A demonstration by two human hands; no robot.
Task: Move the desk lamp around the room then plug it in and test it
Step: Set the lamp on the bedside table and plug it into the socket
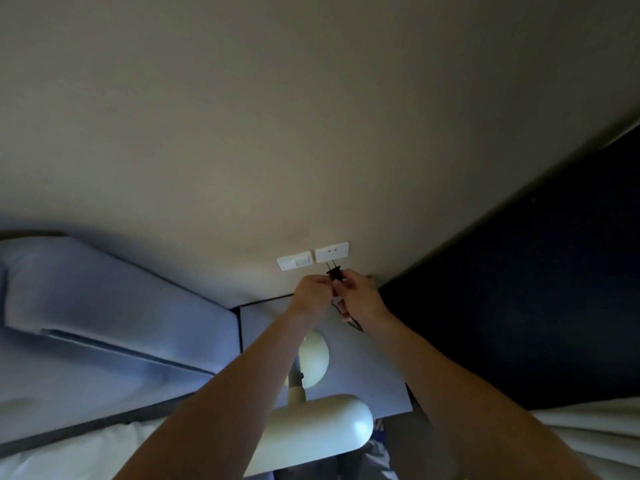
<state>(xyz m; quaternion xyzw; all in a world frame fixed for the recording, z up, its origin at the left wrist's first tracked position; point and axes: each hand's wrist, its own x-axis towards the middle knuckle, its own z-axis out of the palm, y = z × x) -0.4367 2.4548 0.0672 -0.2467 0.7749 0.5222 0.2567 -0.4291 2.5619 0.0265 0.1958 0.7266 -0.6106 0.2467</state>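
A pale desk lamp [322, 424] stands unlit on a small bedside table [374, 368], its round base [315, 358] behind its long head. My right hand [360, 296] grips the lamp's black plug [335, 272], prongs pointing up at a white wall socket [331, 251] just above, not touching it. My left hand [311, 292] pinches the black cord just below the plug. The cord [353, 323] trails down under my right wrist.
A white light switch [294, 262] sits left of the socket on the beige wall. A blue padded headboard [114, 306] lies to the left, a dark panel [519, 271] to the right, white bedding [588, 431] at the lower corners.
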